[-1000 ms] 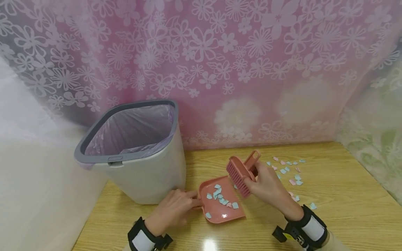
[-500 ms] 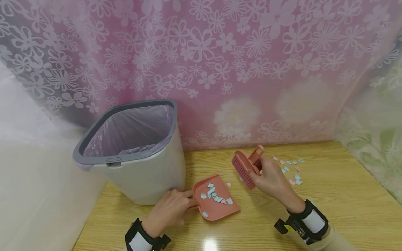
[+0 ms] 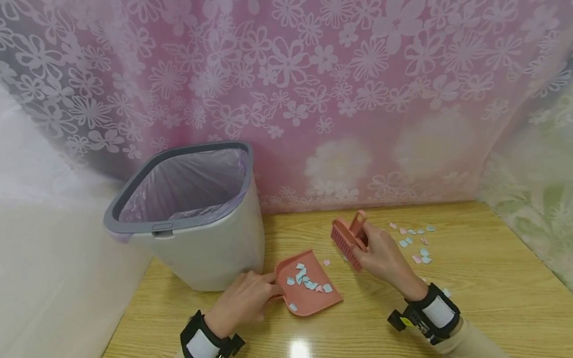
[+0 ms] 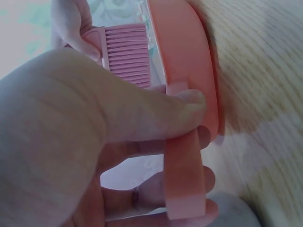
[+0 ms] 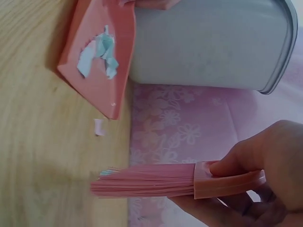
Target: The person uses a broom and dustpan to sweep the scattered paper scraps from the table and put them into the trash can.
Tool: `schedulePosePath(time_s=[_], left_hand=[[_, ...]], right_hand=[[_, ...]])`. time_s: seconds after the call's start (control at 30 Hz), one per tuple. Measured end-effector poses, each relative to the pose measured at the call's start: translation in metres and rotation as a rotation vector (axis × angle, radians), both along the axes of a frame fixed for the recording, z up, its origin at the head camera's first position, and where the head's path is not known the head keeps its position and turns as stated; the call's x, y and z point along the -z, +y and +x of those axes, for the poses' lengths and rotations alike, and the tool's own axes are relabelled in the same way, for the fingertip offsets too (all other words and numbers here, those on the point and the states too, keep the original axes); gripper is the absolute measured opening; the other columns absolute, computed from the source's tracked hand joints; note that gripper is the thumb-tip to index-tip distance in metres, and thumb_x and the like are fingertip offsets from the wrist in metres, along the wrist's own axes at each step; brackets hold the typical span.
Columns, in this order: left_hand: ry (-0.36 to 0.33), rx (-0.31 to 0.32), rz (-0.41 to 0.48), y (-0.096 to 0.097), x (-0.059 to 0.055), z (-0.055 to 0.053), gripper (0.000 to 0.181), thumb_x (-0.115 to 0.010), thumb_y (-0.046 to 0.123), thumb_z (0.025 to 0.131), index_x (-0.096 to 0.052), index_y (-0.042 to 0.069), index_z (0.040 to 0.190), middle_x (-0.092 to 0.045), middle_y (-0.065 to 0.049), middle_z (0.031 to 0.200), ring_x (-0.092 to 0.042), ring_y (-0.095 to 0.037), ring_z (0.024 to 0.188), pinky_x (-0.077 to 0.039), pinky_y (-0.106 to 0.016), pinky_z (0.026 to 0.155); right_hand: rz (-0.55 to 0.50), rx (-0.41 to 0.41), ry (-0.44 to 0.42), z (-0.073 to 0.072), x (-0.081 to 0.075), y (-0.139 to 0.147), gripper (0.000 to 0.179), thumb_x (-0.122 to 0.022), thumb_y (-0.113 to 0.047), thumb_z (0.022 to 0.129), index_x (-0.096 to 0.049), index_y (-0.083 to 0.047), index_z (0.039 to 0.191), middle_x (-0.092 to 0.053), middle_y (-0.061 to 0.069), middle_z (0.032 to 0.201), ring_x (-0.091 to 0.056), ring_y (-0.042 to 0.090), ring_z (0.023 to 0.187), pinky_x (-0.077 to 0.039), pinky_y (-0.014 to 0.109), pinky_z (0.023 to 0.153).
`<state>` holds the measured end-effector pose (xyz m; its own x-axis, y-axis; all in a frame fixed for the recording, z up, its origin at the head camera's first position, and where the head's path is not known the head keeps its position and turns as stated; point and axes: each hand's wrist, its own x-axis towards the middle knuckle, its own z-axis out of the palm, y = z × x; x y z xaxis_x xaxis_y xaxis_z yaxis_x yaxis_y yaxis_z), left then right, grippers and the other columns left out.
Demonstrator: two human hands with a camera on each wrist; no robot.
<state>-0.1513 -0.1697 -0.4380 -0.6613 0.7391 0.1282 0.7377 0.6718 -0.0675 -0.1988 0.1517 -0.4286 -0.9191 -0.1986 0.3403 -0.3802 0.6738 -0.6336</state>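
My left hand [image 3: 245,299] grips the short handle of a coral dustpan [image 3: 309,303], thumb on top and fingers beneath, as the left wrist view shows. Blue and pink paper scraps [image 3: 310,285] lie in the pan, whose open edge faces right. To the right of it, my right hand [image 3: 386,256] holds a coral hand brush [image 3: 346,241] by its handle. The pink bristles [image 5: 142,182] point down at the table, with a bluish scrap at their tips. One pink scrap [image 5: 98,126] lies on the wood between pan and brush.
A white bin [image 3: 219,258] with a grey rim and a purple liner stands behind my left hand. More scraps [image 3: 423,252] are scattered on the wooden table [image 3: 492,268] to the right. A pink floral curtain [image 3: 286,99] hangs along the back edge.
The dustpan has shifted slightly left with my left hand. The brush has come away from the pan to the right and up, uncovering a pink scrap between them.
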Motion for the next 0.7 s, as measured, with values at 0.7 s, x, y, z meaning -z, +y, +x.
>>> schedulePosePath(time_s=[0.7], left_hand=[[-0.055, -0.023, -0.031, 0.002, 0.000, -0.001, 0.022, -0.078, 0.015, 0.084, -0.075, 0.029, 0.101, -0.068, 0.010, 0.092, -0.053, -0.006, 0.063, -0.048, -0.026, 0.058]], right_hand=[[0.004, -0.122, -0.098, 0.006, 0.010, -0.016, 0.028, -0.072, -0.002, 0.081, -0.060, -0.004, 0.106, -0.067, 0.002, 0.080, -0.058, 0.008, 0.065, -0.050, 0.024, 0.054]])
